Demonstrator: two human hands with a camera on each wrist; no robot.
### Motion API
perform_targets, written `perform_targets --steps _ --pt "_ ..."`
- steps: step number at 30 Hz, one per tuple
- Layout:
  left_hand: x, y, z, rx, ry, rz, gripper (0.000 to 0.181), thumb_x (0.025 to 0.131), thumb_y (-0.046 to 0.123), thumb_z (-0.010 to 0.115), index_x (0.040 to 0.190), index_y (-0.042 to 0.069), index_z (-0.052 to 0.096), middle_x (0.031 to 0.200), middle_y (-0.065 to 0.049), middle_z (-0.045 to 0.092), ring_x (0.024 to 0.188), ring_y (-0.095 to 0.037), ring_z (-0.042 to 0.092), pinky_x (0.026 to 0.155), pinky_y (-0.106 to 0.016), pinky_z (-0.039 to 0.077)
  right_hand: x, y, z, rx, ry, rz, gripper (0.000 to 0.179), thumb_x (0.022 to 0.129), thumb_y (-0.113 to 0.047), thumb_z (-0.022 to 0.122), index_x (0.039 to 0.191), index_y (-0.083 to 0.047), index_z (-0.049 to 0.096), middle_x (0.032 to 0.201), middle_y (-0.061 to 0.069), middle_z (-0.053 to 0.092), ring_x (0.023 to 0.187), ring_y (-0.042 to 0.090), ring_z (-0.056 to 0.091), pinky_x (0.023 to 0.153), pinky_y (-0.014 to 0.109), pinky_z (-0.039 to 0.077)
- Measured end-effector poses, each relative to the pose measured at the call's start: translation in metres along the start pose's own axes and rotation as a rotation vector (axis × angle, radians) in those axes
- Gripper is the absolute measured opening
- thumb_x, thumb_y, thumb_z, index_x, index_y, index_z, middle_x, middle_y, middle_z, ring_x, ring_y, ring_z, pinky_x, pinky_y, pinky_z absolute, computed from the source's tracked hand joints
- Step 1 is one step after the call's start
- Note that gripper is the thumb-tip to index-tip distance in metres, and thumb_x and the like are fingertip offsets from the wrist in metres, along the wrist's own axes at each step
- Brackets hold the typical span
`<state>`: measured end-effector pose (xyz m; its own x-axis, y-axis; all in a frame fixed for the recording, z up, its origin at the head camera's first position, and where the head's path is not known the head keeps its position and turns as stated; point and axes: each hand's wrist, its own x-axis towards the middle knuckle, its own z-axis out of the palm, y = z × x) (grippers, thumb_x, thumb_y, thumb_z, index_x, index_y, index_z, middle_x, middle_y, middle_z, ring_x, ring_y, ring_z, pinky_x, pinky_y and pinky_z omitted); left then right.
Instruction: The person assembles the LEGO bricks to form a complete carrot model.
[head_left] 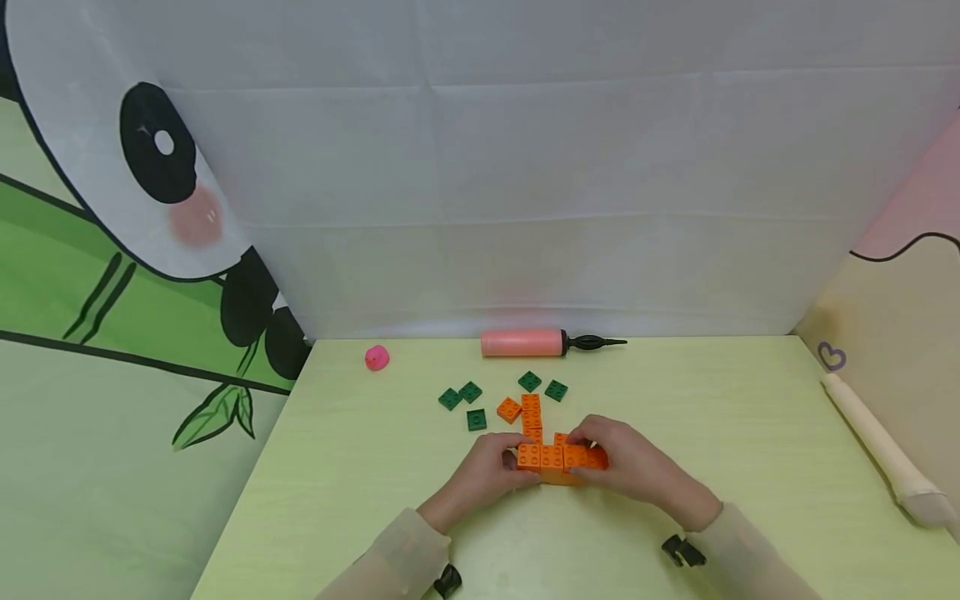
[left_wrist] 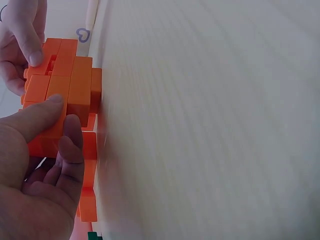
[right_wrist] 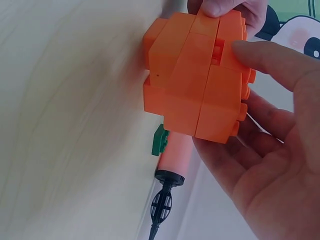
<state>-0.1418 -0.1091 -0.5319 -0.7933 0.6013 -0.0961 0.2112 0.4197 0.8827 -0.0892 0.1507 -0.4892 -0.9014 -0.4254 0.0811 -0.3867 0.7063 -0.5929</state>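
Both hands hold a stepped block of joined orange toy bricks point(head_left: 552, 460), studs showing on top in the head view. My left hand point(head_left: 495, 463) grips its left end; in the left wrist view the thumb presses the side and the fingers curl beneath. At the right end my right hand point(head_left: 621, 460) pinches the bricks, its thumb beside a small gap between two of them in the right wrist view. Just behind the block, a line of orange bricks point(head_left: 531, 412) lies on the table, with a single orange brick point(head_left: 508, 410) to its left.
Several green bricks point(head_left: 476, 419) are scattered behind the hands. Farther back lie a pink hand pump point(head_left: 523, 343) with a black nozzle and a small pink toy point(head_left: 377, 357). A long pale roll point(head_left: 879, 446) runs along the right edge of the table point(head_left: 337, 500).
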Motion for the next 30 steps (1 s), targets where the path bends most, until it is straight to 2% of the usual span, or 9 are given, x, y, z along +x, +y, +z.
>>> perform_targets --steps 8,13,20,30 --pt "0.001 0.0 0.0 0.005 -0.001 0.004 0.038 0.087 0.02 0.088 0.123 0.014 0.076 0.098 0.012 0.07 0.073 -0.01 0.063 0.069 -0.026 0.055 0.0 -0.001 0.003 -0.017 -0.002 0.004 0.03 0.088 -0.021 0.086 0.114 -0.011 0.074 0.107 -0.008 0.068 0.093 0.009 0.061 0.087 0.035 0.056" --pt "0.001 -0.001 0.0 0.015 0.0 0.008 0.039 0.087 0.02 0.088 0.123 0.014 0.076 0.097 0.012 0.07 0.072 -0.01 0.063 0.069 -0.026 0.055 0.002 -0.005 0.003 -0.066 -0.001 0.013 0.032 0.087 -0.02 0.086 0.114 -0.007 0.076 0.105 -0.004 0.071 0.092 0.011 0.063 0.086 0.037 0.057" --pt "0.002 -0.002 0.0 0.024 -0.004 0.014 0.04 0.087 0.021 0.088 0.124 0.014 0.075 0.095 0.012 0.069 0.071 -0.01 0.062 0.066 -0.025 0.054 0.005 -0.011 0.003 -0.16 0.02 0.059 0.035 0.083 -0.026 0.091 0.11 -0.008 0.08 0.099 -0.005 0.072 0.088 0.012 0.063 0.083 0.037 0.056" --pt "0.003 0.0 -0.002 0.028 -0.015 0.022 0.038 0.086 0.019 0.089 0.121 0.013 0.077 0.09 0.009 0.068 0.068 -0.01 0.058 0.062 -0.024 0.051 0.006 -0.017 0.006 -0.153 0.048 0.155 0.035 0.078 -0.023 0.094 0.107 -0.009 0.081 0.097 -0.004 0.074 0.088 0.016 0.065 0.083 0.039 0.056"
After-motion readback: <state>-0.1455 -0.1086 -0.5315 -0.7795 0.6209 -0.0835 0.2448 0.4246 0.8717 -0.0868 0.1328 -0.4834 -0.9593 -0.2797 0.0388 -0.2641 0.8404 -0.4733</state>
